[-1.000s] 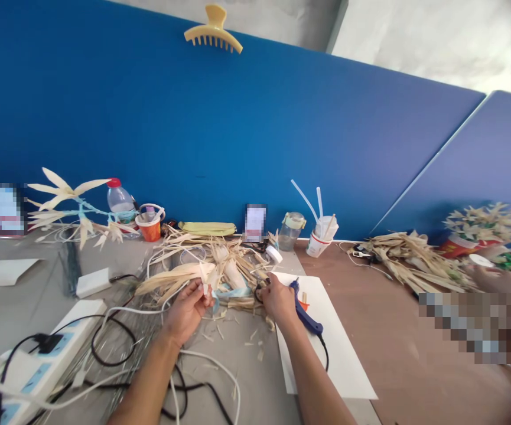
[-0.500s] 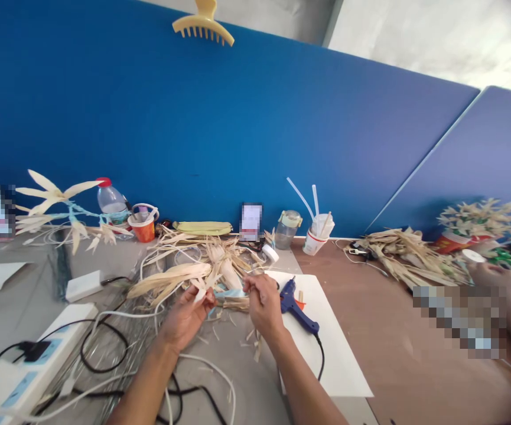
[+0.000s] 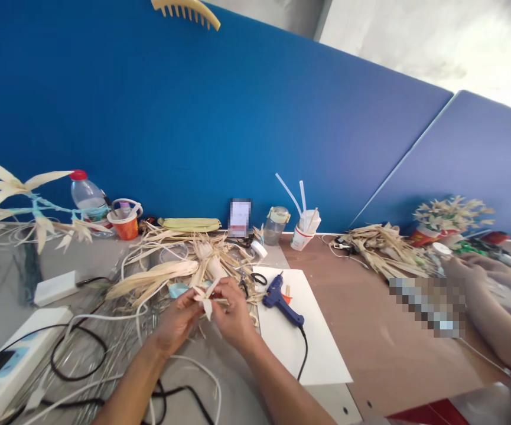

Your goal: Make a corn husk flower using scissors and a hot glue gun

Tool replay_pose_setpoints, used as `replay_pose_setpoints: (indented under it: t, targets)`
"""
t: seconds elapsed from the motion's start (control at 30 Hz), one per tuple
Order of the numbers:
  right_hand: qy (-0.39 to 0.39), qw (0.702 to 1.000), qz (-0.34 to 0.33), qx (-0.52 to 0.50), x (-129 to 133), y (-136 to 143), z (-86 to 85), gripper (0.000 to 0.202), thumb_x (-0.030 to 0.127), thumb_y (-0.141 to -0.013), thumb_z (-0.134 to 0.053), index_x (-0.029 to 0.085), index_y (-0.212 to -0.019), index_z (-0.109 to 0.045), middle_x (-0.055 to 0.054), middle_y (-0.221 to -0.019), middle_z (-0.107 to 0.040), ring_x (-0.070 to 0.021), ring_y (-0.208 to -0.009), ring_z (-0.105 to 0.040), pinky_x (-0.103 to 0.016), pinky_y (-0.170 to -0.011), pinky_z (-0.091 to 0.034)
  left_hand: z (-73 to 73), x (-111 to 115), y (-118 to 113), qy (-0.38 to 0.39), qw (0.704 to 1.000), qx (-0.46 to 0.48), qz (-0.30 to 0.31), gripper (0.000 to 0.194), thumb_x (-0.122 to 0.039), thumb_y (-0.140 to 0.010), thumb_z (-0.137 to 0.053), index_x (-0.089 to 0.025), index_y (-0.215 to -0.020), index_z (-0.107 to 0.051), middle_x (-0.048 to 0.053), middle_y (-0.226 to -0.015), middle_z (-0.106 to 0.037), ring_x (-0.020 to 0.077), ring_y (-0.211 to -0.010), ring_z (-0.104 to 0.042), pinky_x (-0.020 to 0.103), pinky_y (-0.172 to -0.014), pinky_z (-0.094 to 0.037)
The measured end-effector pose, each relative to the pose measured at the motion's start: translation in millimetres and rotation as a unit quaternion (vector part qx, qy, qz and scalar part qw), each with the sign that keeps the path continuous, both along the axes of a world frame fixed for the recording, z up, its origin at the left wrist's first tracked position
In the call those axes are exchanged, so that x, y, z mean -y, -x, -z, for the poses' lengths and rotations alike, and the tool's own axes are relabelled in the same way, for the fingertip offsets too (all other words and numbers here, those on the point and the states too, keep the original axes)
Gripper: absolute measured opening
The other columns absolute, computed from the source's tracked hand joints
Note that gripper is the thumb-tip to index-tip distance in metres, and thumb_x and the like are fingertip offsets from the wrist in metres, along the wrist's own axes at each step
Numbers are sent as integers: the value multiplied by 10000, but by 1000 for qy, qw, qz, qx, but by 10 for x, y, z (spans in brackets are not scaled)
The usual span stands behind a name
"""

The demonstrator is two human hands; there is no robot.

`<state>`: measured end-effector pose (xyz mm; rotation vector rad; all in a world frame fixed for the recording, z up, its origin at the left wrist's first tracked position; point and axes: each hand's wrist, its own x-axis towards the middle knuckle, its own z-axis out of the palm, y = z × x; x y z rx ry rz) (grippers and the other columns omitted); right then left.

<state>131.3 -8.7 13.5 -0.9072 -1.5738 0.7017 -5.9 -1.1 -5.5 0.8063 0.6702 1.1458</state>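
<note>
A small pale flower of corn husk petals (image 3: 206, 302) is between my two hands, over the near side of the husk heap. My left hand (image 3: 176, 323) pinches it from the left with closed fingers. From the right, my right hand (image 3: 234, 314) also has its fingers closed on the petals. Loose dried corn husks (image 3: 153, 280) lie just beyond, with a light blue piece (image 3: 178, 290) beside my left fingers. Black-handled scissors (image 3: 259, 279) rest behind my right hand. A blue glue gun (image 3: 283, 300) lies on white paper (image 3: 321, 351) to the right.
White and black cables and a power strip (image 3: 20, 360) cover the left side. Along the blue partition stand a red-capped bottle (image 3: 87, 200), an orange cup (image 3: 124, 224), a phone (image 3: 240, 218), a jar (image 3: 276, 227) and a cup with sticks (image 3: 303, 235). Another person's hands (image 3: 468, 271) are at far right.
My right hand has moved left and down to meet the left one at the husk flower, uncovering the scissors. The whole view has shifted, so the tabletop things appear further left.
</note>
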Motion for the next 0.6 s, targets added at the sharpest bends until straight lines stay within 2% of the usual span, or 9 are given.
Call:
replay_pose_setpoints:
  t: [0.1, 0.2, 0.37, 0.47, 0.6]
  targets:
    - [-13, 1000, 10, -6, -1, 1, 13, 128, 97, -735, -584, 185, -767, -671, -47, -840, -580, -168, -834, -572, -294, -777, -477, 38, -12, -11, -11, 999, -36, -12, 186, -295, -623, -811, -215, -777, -743, 36, -741, -689, 200, -750, -613, 299, -711, -481]
    - [-6, 1000, 16, -6, 4, 4, 21, 130, 111, -753, -581, 187, -775, -685, -49, -847, -574, -167, -841, -573, -293, -783, -475, 73, -19, -7, -15, 999, -35, -20, 196, -335, -618, -811, -213, -757, -747, 38, -722, -690, 196, -712, -608, 311, -704, -486]
    - [-24, 999, -19, 12, -9, -43, 20, 267, 92, -790, -495, 199, -920, -702, -63, -919, -595, -168, -890, -585, -297, -806, -475, 36, -27, 53, -25, 999, -20, -37, 177, -295, -620, -821, -179, -708, -720, 21, -692, -657, 141, -663, -574, 247, -657, -474]
    - [-34, 998, 44, 8, -76, -124, 59, 294, 112, -800, -488, 183, -1024, -664, -74, -942, -612, -174, -870, -591, -315, -799, -478, -36, -52, 156, -31, 996, 51, -63, 150, -274, -693, -775, -157, -701, -683, 12, -671, -607, 127, -665, -553, 256, -694, -487]
    - [-19, 989, 141, 37, -203, -240, 174, 242, 158, -832, -475, 167, -996, -653, -66, -831, -632, -183, -786, -594, -320, -737, -480, -97, -114, 323, -24, 978, 167, -119, 143, -237, -713, -762, -164, -772, -655, -25, -643, -538, 102, -612, -513, 271, -683, -515]
